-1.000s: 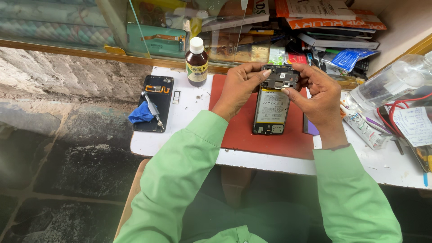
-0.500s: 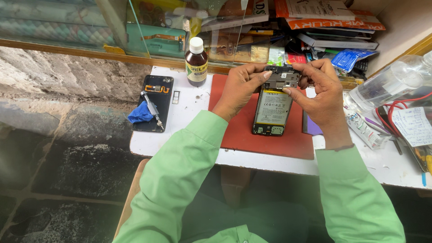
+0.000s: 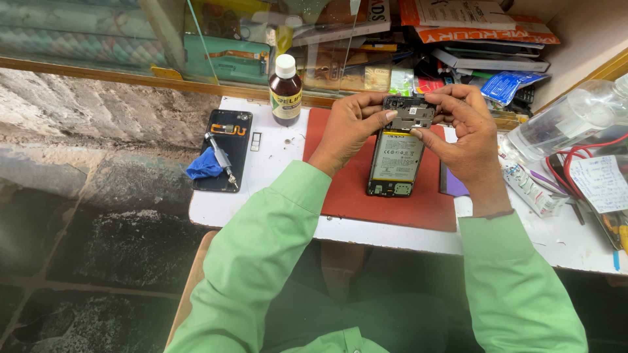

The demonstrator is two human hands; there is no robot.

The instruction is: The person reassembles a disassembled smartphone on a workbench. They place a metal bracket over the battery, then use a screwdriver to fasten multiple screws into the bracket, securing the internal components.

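— Looking at the phone (image 3: 397, 153), which way did it run?

— Lengthwise away from the person, back cover off, battery showing, top end raised off the red mat (image 3: 340, 189) on the tabletop (image 3: 275, 163).

— And the hands?

— Left hand (image 3: 350, 127) and right hand (image 3: 461, 131) each had a closed grip on the top corners. Fingertips hid part of the upper edge; the small parts there were too fine to make out.

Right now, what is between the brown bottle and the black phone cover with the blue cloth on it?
In the head view, between the brown bottle and the black phone cover lies a small white tray piece on the white table.
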